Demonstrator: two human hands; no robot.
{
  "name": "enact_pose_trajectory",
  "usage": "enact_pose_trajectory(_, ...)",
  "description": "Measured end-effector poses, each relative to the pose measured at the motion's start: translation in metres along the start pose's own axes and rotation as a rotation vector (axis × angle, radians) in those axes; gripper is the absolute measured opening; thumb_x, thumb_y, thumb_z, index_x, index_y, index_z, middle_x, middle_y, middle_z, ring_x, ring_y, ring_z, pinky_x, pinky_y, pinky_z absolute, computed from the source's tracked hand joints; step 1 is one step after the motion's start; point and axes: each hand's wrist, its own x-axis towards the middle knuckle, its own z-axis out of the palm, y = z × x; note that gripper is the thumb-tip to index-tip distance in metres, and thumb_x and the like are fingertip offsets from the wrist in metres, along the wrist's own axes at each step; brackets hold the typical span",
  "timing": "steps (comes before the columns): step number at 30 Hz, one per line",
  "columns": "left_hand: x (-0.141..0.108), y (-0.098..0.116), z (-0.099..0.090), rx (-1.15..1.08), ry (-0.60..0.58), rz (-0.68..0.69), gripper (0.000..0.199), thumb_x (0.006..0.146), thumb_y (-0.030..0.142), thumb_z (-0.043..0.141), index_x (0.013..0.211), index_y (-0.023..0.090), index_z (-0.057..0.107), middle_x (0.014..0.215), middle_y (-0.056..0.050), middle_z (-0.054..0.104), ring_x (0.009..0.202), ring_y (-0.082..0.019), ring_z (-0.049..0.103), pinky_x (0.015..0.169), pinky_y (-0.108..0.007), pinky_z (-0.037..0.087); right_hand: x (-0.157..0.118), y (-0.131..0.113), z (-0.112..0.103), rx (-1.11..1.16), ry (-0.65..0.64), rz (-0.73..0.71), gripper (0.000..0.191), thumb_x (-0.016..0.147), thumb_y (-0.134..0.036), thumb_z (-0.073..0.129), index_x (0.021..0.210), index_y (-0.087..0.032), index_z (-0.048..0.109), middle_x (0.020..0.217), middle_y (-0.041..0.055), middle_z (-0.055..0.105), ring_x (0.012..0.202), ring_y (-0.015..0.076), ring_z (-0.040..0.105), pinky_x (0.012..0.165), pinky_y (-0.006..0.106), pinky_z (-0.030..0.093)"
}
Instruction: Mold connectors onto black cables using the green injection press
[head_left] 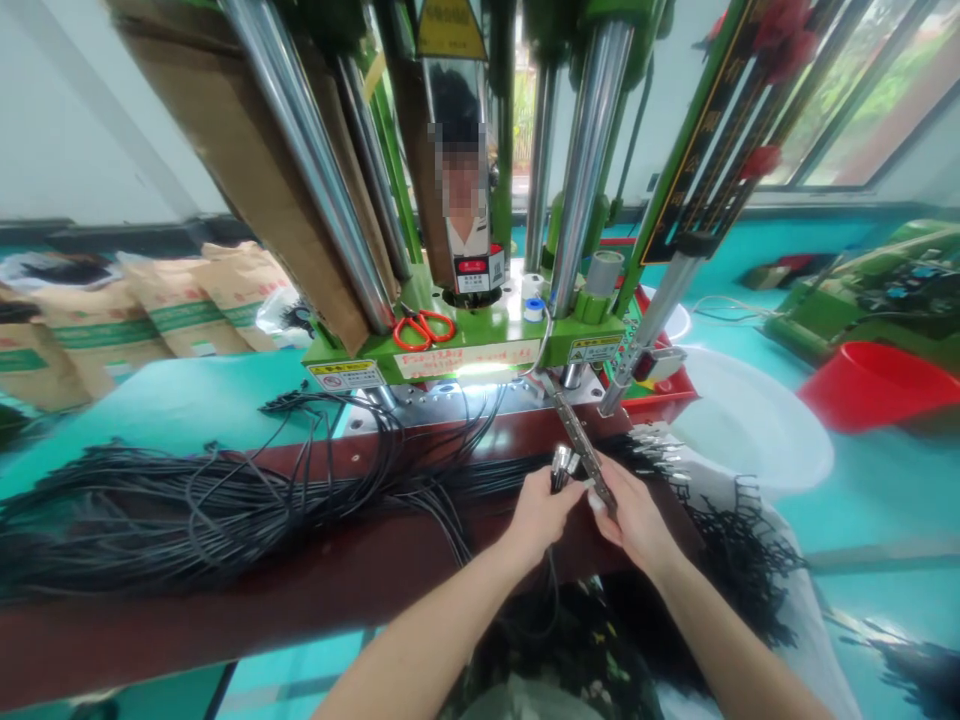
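My left hand (541,512) is closed around a small bunch of black cables with silvery metal plugs (561,460) sticking up out of it. Its fingertips meet the lower end of a narrow metal bar (579,440) with a row of holes or slots. Around that same bar's lower end my right hand (636,512) is closed. The bar slants up and left, its far end near the front of the green press (480,358). Behind my hands, black cables (300,490) lie in a long bundle across the brown bench (262,625). Finer details of the plugs are blurred.
Orange-handled scissors (424,328) and a blue-and-white tape roll (533,310) rest on the press plate. Steel columns (592,150) rise behind. To the right are a white basin (757,420), a red bucket (874,385) and a heap of black moulded parts (750,560). Paper sacks (172,305) stand left.
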Motion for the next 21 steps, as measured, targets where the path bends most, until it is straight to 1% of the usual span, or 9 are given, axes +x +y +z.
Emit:
enact_pose_trajectory(3,0.001,-0.002,0.0,0.019,-0.004,0.001,0.031,0.066,0.042,0.062,0.068,0.019,0.041,0.041,0.01,0.033,0.028,-0.002,0.024,0.027,-0.016,0.017,-0.001,0.001,0.0,-0.027,0.016,-0.013,0.047,0.08,-0.044,0.051,0.119,-0.018,0.047,0.043,-0.0081,0.042,0.027,0.004,0.025,0.025,0.014,0.018)
enact_pose_trajectory(8,0.004,-0.007,-0.002,0.051,0.018,0.023,0.03,0.063,0.04,0.064,0.066,0.017,0.045,0.041,0.009,0.036,0.031,-0.003,0.03,0.031,-0.017,0.02,-0.004,0.002,0.002,-0.168,0.037,-0.059,0.051,0.08,-0.047,0.05,0.12,-0.016,0.047,0.042,-0.0077,0.041,0.028,0.0045,0.026,0.026,0.016,0.02)
enact_pose_trajectory(11,0.005,-0.01,-0.005,0.051,0.014,0.054,0.029,0.063,0.038,0.065,0.066,0.016,0.047,0.041,0.009,0.037,0.033,-0.003,0.032,0.034,-0.017,0.022,-0.005,0.003,0.004,-0.244,0.061,-0.069,0.054,0.077,-0.05,0.052,0.119,-0.016,0.05,0.05,-0.0038,0.048,0.034,0.0051,0.032,0.029,0.016,0.025)
enact_pose_trajectory(13,0.005,-0.01,-0.007,0.05,-0.006,0.066,0.029,0.064,0.039,0.064,0.068,0.016,0.047,0.041,0.009,0.037,0.032,-0.003,0.031,0.033,-0.017,0.023,-0.005,0.003,0.005,-0.26,0.069,-0.067,0.054,0.075,-0.052,0.055,0.117,-0.019,0.053,0.056,-0.0021,0.051,0.04,0.0061,0.037,0.033,0.017,0.029)
enact_pose_trajectory(16,0.004,-0.006,-0.01,0.019,-0.034,0.099,0.032,0.07,0.047,0.056,0.076,0.017,0.045,0.041,0.01,0.036,0.028,-0.004,0.031,0.03,-0.016,0.023,-0.005,0.003,0.006,-0.171,0.101,0.002,0.053,0.071,-0.052,0.059,0.114,-0.022,0.055,0.059,-0.0029,0.05,0.043,0.0066,0.04,0.035,0.016,0.03)
enact_pose_trajectory(18,0.006,-0.002,-0.012,-0.026,-0.008,0.133,0.033,0.075,0.051,0.048,0.08,0.019,0.043,0.041,0.011,0.035,0.027,-0.004,0.03,0.027,-0.016,0.023,-0.004,0.002,0.005,-0.087,0.127,0.035,0.053,0.07,-0.049,0.062,0.115,-0.024,0.053,0.056,-0.0044,0.049,0.04,0.0055,0.037,0.033,0.014,0.027)
enact_pose_trajectory(19,0.006,-0.001,-0.013,-0.043,0.008,0.136,0.034,0.076,0.052,0.046,0.08,0.019,0.042,0.041,0.011,0.034,0.026,-0.004,0.029,0.027,-0.016,0.022,-0.004,0.002,0.004,-0.056,0.135,0.035,0.053,0.07,-0.048,0.062,0.117,-0.025,0.051,0.054,-0.0052,0.048,0.038,0.0049,0.034,0.031,0.014,0.024)
enact_pose_trajectory(21,0.008,0.001,-0.014,-0.045,0.016,0.099,0.036,0.073,0.053,0.05,0.075,0.019,0.042,0.041,0.011,0.033,0.025,-0.003,0.026,0.025,-0.015,0.021,-0.004,0.003,0.002,-0.026,0.136,0.026,0.055,0.071,-0.048,0.061,0.12,-0.025,0.048,0.051,-0.0065,0.046,0.035,0.004,0.03,0.03,0.014,0.022)
